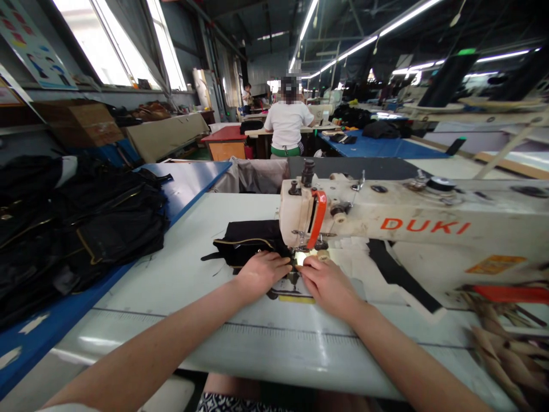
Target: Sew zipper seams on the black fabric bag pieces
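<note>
A cream sewing machine (412, 220) marked DUKI stands on the pale worktable (180, 274). A black fabric piece with a gold zipper (246, 243) lies under its needle head. My left hand (263, 272) lies on the black fabric with its fingers curled down on it, just left of the needle. My right hand (326, 283) presses on the work beside the lit needle area, fingers together at the presser foot. What lies under its fingertips is hidden.
A heap of black bags (77, 229) fills a blue table at the left. Black strips (403, 274) lie behind the machine arm. Cardboard cones (506, 343) sit at the right edge. A person in a white shirt (287, 126) sits further back with their back turned.
</note>
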Demonstrator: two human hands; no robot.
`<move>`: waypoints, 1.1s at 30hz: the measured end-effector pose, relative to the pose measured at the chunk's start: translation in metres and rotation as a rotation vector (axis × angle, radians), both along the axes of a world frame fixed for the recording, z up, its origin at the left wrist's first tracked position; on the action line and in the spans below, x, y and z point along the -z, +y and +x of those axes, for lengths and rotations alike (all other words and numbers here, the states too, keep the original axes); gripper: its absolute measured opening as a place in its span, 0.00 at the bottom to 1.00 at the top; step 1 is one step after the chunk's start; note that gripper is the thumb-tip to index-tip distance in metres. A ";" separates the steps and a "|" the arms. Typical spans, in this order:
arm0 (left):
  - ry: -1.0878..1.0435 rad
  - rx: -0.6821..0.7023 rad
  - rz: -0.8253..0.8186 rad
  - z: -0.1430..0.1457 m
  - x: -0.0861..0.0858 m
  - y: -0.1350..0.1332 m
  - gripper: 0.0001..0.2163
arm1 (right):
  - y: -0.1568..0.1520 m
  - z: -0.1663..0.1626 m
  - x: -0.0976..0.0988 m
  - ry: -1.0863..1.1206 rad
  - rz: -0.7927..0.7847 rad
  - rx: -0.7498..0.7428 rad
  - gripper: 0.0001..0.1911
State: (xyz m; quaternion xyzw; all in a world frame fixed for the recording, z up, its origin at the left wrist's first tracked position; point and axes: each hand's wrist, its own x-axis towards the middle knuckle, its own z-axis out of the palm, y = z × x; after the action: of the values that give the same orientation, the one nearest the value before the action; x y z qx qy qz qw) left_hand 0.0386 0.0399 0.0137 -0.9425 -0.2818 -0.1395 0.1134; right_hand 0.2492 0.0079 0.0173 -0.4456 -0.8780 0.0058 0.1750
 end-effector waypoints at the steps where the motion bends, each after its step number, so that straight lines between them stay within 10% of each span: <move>1: 0.005 -0.003 -0.007 0.000 0.000 0.000 0.09 | 0.000 0.000 0.000 -0.001 -0.002 0.001 0.11; 33: -0.061 -0.047 -0.134 0.004 0.006 0.025 0.10 | -0.005 0.001 -0.002 0.066 0.073 0.072 0.11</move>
State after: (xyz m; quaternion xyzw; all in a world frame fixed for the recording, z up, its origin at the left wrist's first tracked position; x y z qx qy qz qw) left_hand 0.0431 0.0645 0.0078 -0.9364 -0.3159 -0.1465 0.0445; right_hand 0.2502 0.0029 0.0190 -0.4699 -0.8546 -0.0178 0.2201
